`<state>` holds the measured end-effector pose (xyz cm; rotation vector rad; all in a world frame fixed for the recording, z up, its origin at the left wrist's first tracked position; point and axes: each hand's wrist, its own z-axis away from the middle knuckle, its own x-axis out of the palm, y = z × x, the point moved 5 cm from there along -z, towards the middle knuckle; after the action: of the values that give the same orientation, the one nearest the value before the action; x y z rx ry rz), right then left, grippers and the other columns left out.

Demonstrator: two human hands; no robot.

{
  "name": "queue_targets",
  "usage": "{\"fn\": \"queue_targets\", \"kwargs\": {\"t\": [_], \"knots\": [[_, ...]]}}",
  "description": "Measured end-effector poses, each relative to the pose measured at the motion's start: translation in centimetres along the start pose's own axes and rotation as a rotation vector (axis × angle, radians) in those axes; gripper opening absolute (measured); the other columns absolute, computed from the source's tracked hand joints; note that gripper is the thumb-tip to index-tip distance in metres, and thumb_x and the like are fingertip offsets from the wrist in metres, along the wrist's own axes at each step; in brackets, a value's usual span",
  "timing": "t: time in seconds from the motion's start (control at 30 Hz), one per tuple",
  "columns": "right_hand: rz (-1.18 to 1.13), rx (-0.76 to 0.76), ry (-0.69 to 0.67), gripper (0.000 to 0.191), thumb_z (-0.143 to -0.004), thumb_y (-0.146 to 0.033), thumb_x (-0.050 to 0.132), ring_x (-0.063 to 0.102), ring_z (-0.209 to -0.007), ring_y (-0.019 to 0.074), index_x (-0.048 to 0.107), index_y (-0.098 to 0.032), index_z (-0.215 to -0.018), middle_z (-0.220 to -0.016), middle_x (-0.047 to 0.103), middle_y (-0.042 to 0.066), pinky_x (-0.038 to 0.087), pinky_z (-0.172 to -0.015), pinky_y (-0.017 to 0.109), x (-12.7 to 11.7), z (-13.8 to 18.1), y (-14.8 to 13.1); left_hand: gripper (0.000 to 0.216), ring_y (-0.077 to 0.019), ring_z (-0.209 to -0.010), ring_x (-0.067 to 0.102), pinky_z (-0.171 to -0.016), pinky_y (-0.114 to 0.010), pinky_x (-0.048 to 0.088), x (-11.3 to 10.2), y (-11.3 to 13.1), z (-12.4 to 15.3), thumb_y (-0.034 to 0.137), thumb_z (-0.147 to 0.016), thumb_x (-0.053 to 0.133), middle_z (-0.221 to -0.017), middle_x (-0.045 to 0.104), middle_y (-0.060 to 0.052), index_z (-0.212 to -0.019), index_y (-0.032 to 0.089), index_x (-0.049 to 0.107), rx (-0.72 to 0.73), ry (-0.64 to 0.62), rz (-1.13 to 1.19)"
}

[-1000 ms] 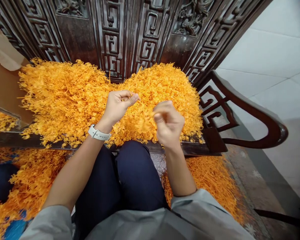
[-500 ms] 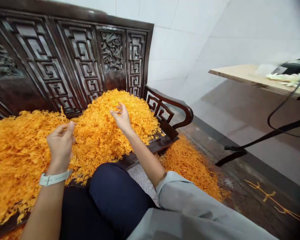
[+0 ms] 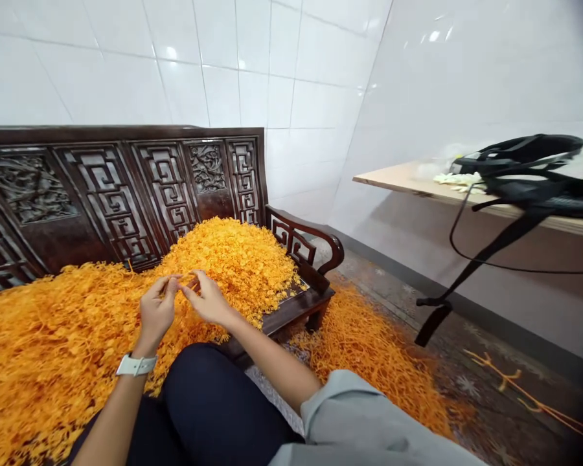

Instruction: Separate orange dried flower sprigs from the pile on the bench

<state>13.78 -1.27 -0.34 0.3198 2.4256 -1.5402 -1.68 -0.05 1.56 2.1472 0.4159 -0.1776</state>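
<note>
My left hand [image 3: 158,309], with a pale watch strap on its wrist, is closed in a pinch in front of the orange heap. My right hand [image 3: 208,299] meets it from the right, thumb and fingers bent together and fingertips almost touching the left ones. A thin orange piece [image 3: 190,283] appears between the fingertips; its shape is mostly lost against the heap. Under and behind both hands lies a big pile of small frilly orange pieces [image 3: 230,259], looser and more stringy in the pile at left [image 3: 53,330].
The heap covers the seat of a dark carved wooden bench [image 3: 170,188] with a curved armrest [image 3: 333,243]. Orange strands [image 3: 374,343] lie on the floor to the right. A wooden board [image 3: 393,176] carries black straps [image 3: 529,155], one hanging down. White tiled walls stand behind.
My hands, apart before, have come together over the heap; the right moved in from the upper right and its fingers closed. The view has tilted up, showing more wall.
</note>
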Motion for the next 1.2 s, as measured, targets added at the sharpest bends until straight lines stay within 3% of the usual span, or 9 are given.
{"fn": "queue_targets", "kwargs": {"t": [0.13,0.27,0.4,0.57,0.73,0.93,1.0,1.1,1.2], "knots": [[-0.061,-0.007,0.111,0.059,-0.099,-0.052,0.061,0.068,-0.100,0.0211,0.051,-0.018,-0.147,-0.122,0.068,0.012,0.056,-0.086,0.036,-0.7,0.4,-0.1,0.038,-0.0269,-0.100,0.073,-0.093,-0.039,0.056,-0.4,0.1,0.3,0.051,-0.096,0.064,-0.111,0.078,-0.011,-0.111,0.020,0.079,-0.001,-0.008,0.013],[-0.042,-0.196,0.201,0.039,-0.088,-0.058,0.068,0.071,-0.096,0.0241,0.072,-0.023,-0.105,-0.104,0.072,0.010,0.051,-0.067,0.033,-0.4,0.3,-1.0,0.037,-0.0289,-0.105,0.069,-0.098,-0.042,0.054,-1.7,1.2,0.5,0.053,-0.094,0.064,-0.109,0.074,-0.009,-0.109,0.025,0.083,0.139,0.074,-0.094],[-0.099,-0.302,0.280,0.040,-0.088,-0.060,0.054,0.063,-0.064,0.0150,0.065,-0.024,-0.074,-0.072,0.066,0.009,0.036,-0.053,0.036,-0.4,0.0,-2.5,0.044,-0.0240,-0.077,0.062,-0.073,-0.036,0.052,-3.3,1.7,0.5,0.060,-0.092,0.062,-0.086,0.063,-0.005,-0.110,0.026,0.084,0.155,0.129,-0.225],[-0.152,-0.350,0.239,0.041,-0.091,-0.057,0.045,0.052,-0.052,0.0103,0.058,-0.024,-0.070,-0.062,0.059,0.005,0.028,-0.047,0.035,-0.9,-0.6,-3.9,0.035,-0.0231,-0.063,0.061,-0.058,-0.032,0.044,-4.8,1.8,0.9,0.055,-0.085,0.067,-0.075,0.072,-0.005,-0.091,0.024,0.082,-0.059,0.161,-0.114],[-0.159,-0.398,-0.108,0.028,-0.091,-0.045,0.061,0.057,-0.060,0.0124,0.060,-0.022,-0.076,-0.068,0.062,0.000,0.041,-0.053,0.026,1.8,2.0,-7.5,0.021,-0.0166,-0.053,0.051,-0.050,-0.026,0.036,-5.5,0.8,0.3,0.037,-0.071,0.074,-0.057,0.061,-0.001,-0.063,0.020,0.066,-0.302,0.322,0.212],[-0.376,-0.656,-1.005,0.014,-0.097,-0.029,0.068,0.069,-0.092,0.0167,0.071,-0.018,-0.089,-0.094,0.073,0.007,0.058,-0.089,0.030,4.1,10.4,-16.4,0.024,-0.0081,-0.051,0.047,-0.050,-0.020,0.037,-8.8,-2.2,-1.1,0.037,-0.082,0.070,-0.061,0.053,0.005,-0.077,0.017,0.060,-0.439,0.545,0.354],[-0.643,-0.432,-0.797,0.016,-0.090,-0.036,0.080,0.072,-0.086,0.0172,0.073,-0.021,-0.089,-0.094,0.074,0.006,0.061,-0.081,0.030,1.7,7.3,-16.0,0.027,-0.0067,-0.055,0.052,-0.059,-0.020,0.046,-9.3,-2.8,-1.0,0.042,-0.089,0.070,-0.067,0.056,0.004,-0.085,0.016,0.063,-0.446,0.553,0.399],[-0.912,-0.026,-0.086,0.029,-0.090,-0.053,0.074,0.069,-0.092,0.0161,0.070,-0.024,-0.094,-0.101,0.072,0.005,0.060,-0.084,0.030,-1.5,1.3,-10.0,0.034,-0.0071,-0.062,0.059,-0.067,-0.021,0.052,-8.7,-2.6,-1.0,0.049,-0.090,0.075,-0.072,0.060,0.002,-0.090,0.016,0.067,-0.379,0.502,0.556],[-0.916,0.271,0.219,0.034,-0.088,-0.051,0.075,0.064,-0.080,0.0109,0.068,-0.022,-0.103,-0.101,0.066,0.003,0.055,-0.071,0.023,-1.0,-0.5,-4.2,0.031,-0.0078,-0.065,0.062,-0.065,-0.020,0.053,-7.7,-1.5,-1.0,0.045,-0.091,0.079,-0.074,0.063,0.000,-0.089,0.015,0.070,-0.286,0.437,0.702]]}}
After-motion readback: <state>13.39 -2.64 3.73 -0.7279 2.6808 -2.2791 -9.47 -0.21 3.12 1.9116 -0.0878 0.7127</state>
